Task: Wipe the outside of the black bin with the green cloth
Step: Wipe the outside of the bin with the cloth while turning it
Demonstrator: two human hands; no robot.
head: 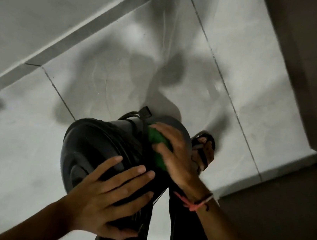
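The black bin (97,143) stands on the floor at the centre of the head view, seen from above, its round lid facing me. My left hand (110,196) lies spread over the near edge of the lid and holds it. My right hand (175,154) presses the green cloth (157,140) against the bin's right outer side. Most of the cloth is hidden under my fingers. A thin black wire handle (134,114) loops over the far side of the bin.
Pale floor tiles (120,63) surround the bin. A light wall with a skirting strip (63,39) runs along the upper left. My sandalled foot (204,152) stands just right of the bin. A dark brown surface (312,80) fills the right side.
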